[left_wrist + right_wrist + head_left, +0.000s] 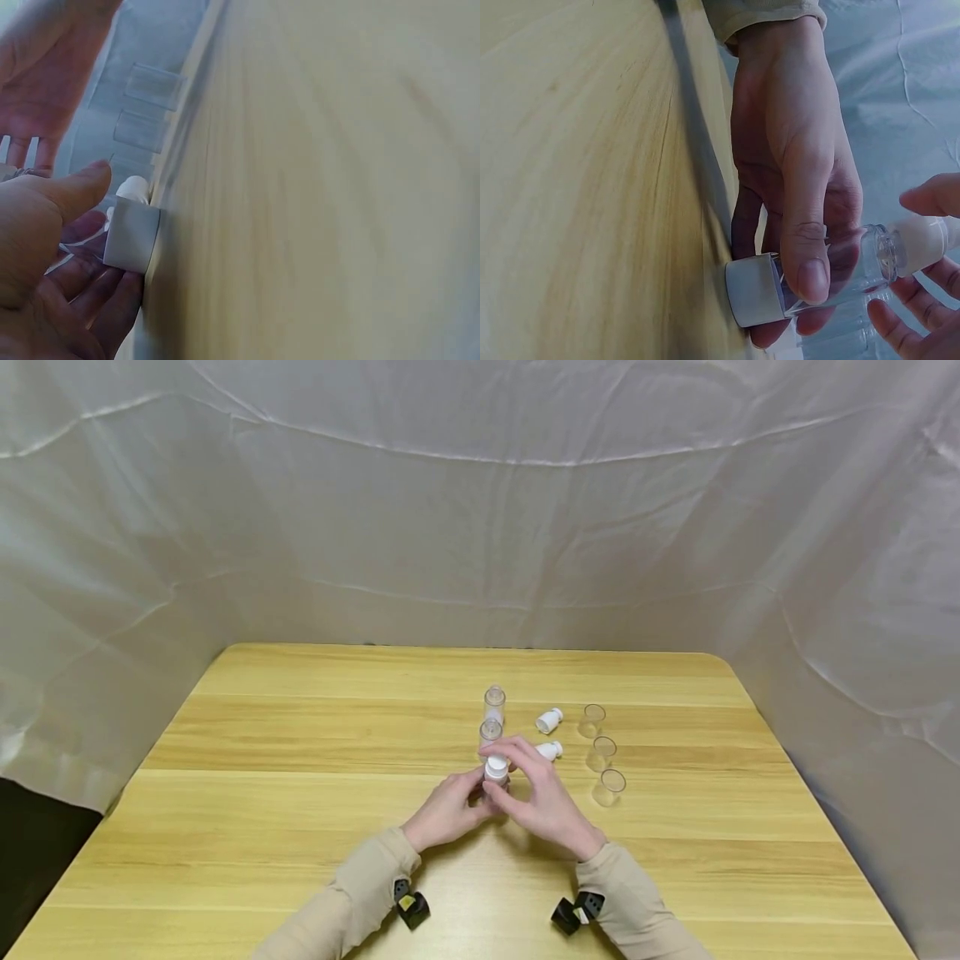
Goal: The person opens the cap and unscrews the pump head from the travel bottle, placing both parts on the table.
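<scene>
Upright on the table, a small clear bottle (862,259) with a white base (754,292) stands in my left hand (450,808), whose thumb and fingers wrap its sides. The left wrist view shows that white base (133,236) at the tabletop, beside the left fingertips. At the bottle's mouth, my right hand (547,802) holds a white pump top (921,244) between thumb and fingers. In the head view the top (497,767) shows between the right thumb and index finger.
Two more clear bottles (494,703) stand in line behind the hands. Right of them lie two white pump tops (549,721), the nearer one partly hidden by the right hand. Three clear caps (601,755) stand in a row further right. Pale cloth (480,543) hangs around the wooden table (300,827).
</scene>
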Demonstrator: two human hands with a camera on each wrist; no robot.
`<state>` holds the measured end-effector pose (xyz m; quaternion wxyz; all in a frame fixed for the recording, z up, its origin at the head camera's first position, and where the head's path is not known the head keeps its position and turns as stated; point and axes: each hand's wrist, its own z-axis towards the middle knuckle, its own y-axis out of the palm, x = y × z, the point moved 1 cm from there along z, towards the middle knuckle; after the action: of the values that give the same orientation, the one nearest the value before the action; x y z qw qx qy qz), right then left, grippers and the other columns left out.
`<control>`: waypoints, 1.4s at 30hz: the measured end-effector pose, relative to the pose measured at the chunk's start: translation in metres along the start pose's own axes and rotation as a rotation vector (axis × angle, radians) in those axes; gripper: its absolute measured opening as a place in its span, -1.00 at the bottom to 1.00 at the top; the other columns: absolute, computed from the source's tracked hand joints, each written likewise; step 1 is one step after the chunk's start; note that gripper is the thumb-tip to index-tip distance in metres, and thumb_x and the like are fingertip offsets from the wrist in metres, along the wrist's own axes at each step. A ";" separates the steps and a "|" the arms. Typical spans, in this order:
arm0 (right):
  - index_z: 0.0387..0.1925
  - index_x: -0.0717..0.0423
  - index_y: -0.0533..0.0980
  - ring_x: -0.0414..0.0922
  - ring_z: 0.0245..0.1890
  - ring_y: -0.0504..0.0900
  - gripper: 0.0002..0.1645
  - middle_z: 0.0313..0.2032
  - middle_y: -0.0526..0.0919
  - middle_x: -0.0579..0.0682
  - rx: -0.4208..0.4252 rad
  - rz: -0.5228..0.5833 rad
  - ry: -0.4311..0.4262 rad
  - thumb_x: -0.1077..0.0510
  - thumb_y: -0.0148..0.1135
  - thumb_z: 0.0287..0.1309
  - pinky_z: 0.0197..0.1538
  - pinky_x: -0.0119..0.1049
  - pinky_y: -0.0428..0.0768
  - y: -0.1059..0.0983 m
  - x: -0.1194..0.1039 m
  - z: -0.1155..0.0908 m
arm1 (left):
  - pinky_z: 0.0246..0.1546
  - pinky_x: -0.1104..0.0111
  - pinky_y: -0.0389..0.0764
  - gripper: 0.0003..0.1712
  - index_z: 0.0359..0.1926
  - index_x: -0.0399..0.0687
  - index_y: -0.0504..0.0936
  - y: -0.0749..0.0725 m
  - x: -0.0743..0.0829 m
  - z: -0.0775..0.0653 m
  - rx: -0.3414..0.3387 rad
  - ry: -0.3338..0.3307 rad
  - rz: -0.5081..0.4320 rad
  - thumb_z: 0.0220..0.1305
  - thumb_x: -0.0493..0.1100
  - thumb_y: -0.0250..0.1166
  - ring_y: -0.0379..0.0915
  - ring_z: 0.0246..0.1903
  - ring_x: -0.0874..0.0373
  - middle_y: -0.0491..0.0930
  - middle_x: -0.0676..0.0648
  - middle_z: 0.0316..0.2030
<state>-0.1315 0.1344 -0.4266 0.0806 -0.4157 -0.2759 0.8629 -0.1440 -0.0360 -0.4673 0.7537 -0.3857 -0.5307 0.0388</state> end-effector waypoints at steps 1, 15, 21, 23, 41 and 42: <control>0.14 0.14 0.54 -0.05 0.08 0.61 -0.51 0.09 0.63 0.06 -0.003 -0.002 0.004 0.29 0.38 0.14 0.19 -0.26 0.63 0.000 0.000 0.000 | 0.27 0.00 0.59 -0.52 0.22 -0.14 0.53 0.001 -0.001 0.000 0.014 0.001 0.004 0.34 -0.10 0.33 0.62 0.15 -0.12 0.68 -0.22 0.12; 0.09 0.20 0.57 -0.02 0.07 0.64 -0.56 0.02 0.70 0.06 0.000 -0.021 -0.038 0.30 0.38 0.14 0.26 -0.16 0.60 0.008 0.004 0.006 | 0.12 -0.01 0.65 -0.58 0.14 -0.12 0.59 0.006 -0.003 -0.002 0.079 -0.023 0.024 0.28 -0.12 0.37 0.65 0.05 -0.11 0.71 -0.20 0.05; 0.11 0.16 0.58 0.00 0.09 0.64 -0.54 0.06 0.70 0.08 -0.010 -0.016 -0.055 0.37 0.30 0.14 0.26 -0.12 0.61 0.008 0.002 0.007 | 0.04 0.08 0.68 -0.53 0.16 -0.15 0.58 0.005 -0.004 -0.002 0.063 -0.033 0.030 0.27 -0.10 0.38 0.66 -0.02 -0.04 0.72 -0.17 0.00; 0.14 0.16 0.56 0.01 0.12 0.60 -0.49 0.10 0.65 0.10 -0.008 -0.010 -0.050 0.38 0.29 0.11 0.29 -0.08 0.59 0.008 0.002 0.008 | 0.11 0.04 0.67 -0.50 0.20 -0.16 0.55 0.005 -0.005 -0.001 0.052 -0.027 0.015 0.28 -0.10 0.37 0.66 0.04 -0.08 0.70 -0.20 0.06; 0.06 0.27 0.56 -0.01 0.06 0.63 -0.49 0.00 0.68 0.15 0.080 0.042 -0.084 0.43 0.43 0.02 0.31 -0.35 0.57 -0.002 0.000 0.008 | 0.20 -0.05 0.61 -0.44 0.28 -0.01 0.52 0.004 -0.004 -0.003 0.038 -0.070 -0.010 0.33 0.05 0.33 0.61 0.13 -0.12 0.67 -0.20 0.14; 0.05 0.32 0.55 -0.03 0.05 0.64 -0.50 -0.02 0.68 0.20 0.099 0.065 -0.106 0.45 0.42 0.01 0.30 -0.38 0.57 -0.003 0.000 0.008 | 0.22 -0.06 0.60 -0.42 0.30 -0.02 0.51 0.004 -0.004 -0.003 0.037 -0.074 -0.015 0.34 0.06 0.33 0.60 0.15 -0.13 0.66 -0.21 0.15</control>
<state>-0.1384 0.1339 -0.4207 0.0583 -0.3738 -0.2229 0.8984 -0.1417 -0.0364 -0.4731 0.7409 -0.3659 -0.5603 0.0573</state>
